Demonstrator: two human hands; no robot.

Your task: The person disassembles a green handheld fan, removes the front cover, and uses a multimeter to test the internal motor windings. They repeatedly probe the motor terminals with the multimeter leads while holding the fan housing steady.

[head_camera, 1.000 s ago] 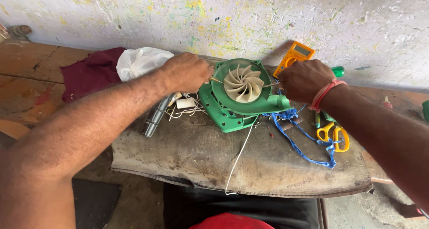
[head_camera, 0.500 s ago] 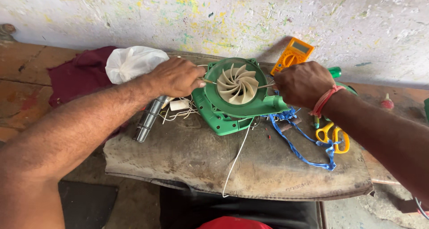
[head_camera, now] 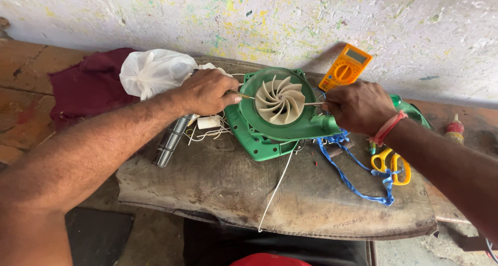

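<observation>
Fingers of the left hand [head_camera: 207, 92] pinch together on a thin tool [head_camera: 245, 96] whose tip points at the left rim of the cream fan [head_camera: 280, 101]. Fingers of the right hand [head_camera: 358, 108] curl shut on a second thin tool [head_camera: 313, 104], its tip touching the fan's right edge. Between the two sets of fingertips sits the fan, blades up, inside a round green housing [head_camera: 259, 139] that lies flat on a worn grey mat [head_camera: 218, 183].

Just under the left fingers lie thin white wires and a small white block [head_camera: 209, 123]; below and left of them a metal shaft [head_camera: 171, 141] rests on the mat's edge. Behind the left knuckles sits a white bag [head_camera: 153, 71], and beyond it a maroon cloth [head_camera: 85, 87]. A white wire [head_camera: 277, 188] trails from the housing toward the near edge of the mat.

Just behind the right fingers, against the paint-flecked wall [head_camera: 259, 17], leans an orange meter [head_camera: 345, 67]. Under the right palm a blue cord [head_camera: 358, 178] snakes across the mat, and beside the wrist, which wears a pink band [head_camera: 386, 128], lie yellow scissors [head_camera: 391, 165]. Well beyond the right forearm stands a small red-capped bottle [head_camera: 455, 128].
</observation>
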